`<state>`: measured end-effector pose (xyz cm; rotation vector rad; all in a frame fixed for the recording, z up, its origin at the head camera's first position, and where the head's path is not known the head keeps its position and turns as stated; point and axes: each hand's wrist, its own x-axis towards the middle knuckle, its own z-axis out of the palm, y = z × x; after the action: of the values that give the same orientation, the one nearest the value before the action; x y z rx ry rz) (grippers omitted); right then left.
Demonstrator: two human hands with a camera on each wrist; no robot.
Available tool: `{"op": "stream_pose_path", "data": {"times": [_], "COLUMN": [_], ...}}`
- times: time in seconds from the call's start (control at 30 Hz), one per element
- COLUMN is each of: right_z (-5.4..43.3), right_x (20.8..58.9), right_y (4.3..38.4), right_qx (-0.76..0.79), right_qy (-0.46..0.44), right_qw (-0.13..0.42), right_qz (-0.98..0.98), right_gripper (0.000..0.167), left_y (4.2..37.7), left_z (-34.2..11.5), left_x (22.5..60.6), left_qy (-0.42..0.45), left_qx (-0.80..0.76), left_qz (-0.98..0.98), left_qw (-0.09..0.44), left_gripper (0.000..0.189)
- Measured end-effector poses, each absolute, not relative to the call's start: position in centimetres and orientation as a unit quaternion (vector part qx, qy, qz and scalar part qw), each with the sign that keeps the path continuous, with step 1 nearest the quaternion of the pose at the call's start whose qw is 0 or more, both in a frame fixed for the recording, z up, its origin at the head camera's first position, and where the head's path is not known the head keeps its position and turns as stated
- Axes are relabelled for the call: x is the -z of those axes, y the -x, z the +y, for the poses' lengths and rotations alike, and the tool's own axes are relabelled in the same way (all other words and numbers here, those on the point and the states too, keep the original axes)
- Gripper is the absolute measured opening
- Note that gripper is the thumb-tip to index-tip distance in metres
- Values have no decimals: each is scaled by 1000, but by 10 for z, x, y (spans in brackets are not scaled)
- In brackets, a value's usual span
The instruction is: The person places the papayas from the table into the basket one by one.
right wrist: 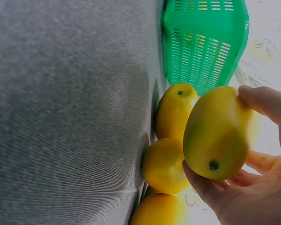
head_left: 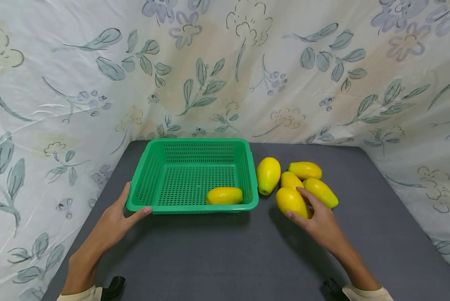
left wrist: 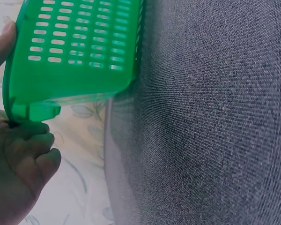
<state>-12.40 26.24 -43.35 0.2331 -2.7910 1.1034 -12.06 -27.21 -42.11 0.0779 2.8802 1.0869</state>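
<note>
A green perforated plastic basket (head_left: 202, 208) sits on the dark grey table, with one yellow papaya (head_left: 225, 195) in its near right part. My left hand (head_left: 110, 228) holds the basket's near left corner, thumb at the front rim and fingers at the side. In the left wrist view, that hand's fingers (left wrist: 47, 161) curl beneath the rim. To the right of the basket, my right hand (head_left: 320, 223) grips another papaya (head_left: 292, 202). The right wrist view shows this held papaya (right wrist: 218, 136) raised above the table, between thumb and fingers.
Several more yellow papayas lie right of the basket: one papaya (head_left: 268, 175) beside its wall, others grouped behind my right hand, including a greenish-yellow papaya (head_left: 320, 193). Floral cloth (head_left: 225, 83) hangs behind and along both sides of the table (head_left: 225, 255).
</note>
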Motion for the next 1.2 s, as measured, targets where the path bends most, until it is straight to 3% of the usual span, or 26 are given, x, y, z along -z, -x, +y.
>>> {"op": "stream_pose_path", "data": {"times": [0.93, 1.2], "right_z": [259, 256], "right_x": [422, 422], "right_y": [124, 126], "right_qx": [-418, -415], "right_qy": [-51, -67], "right_qw": [58, 91], "right_qz": [-905, -903], "right_gripper": [85, 78], "left_y": [121, 120], "left_z": [-271, -271], "left_x": [424, 424], "left_qy": [-19, -19], "left_qx": [-351, -350], "left_qz": [936, 936], "left_qw": [29, 29], "left_gripper": [114, 113]}}
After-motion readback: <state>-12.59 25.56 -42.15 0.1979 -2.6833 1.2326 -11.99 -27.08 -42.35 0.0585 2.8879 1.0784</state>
